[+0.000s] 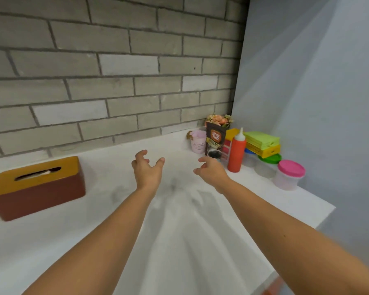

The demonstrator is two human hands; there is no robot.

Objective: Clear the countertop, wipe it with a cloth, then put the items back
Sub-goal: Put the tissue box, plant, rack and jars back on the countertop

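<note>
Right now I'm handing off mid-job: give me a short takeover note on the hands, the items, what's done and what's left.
Left hand: open, empty, above the countertop.
Right hand: open, empty, reaching toward the corner group.
Items: tissue box at the left; pink cup, coffee pouch, red sauce bottle, stacked colored cloths and pink-lidded tub bunched in the right corner.
Done: nothing visibly cleared.
Left: move everything off, wipe, put it all back.

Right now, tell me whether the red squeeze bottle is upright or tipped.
Upright: the red squeeze bottle stands on its base on the countertop, white nozzle pointing up.
</note>
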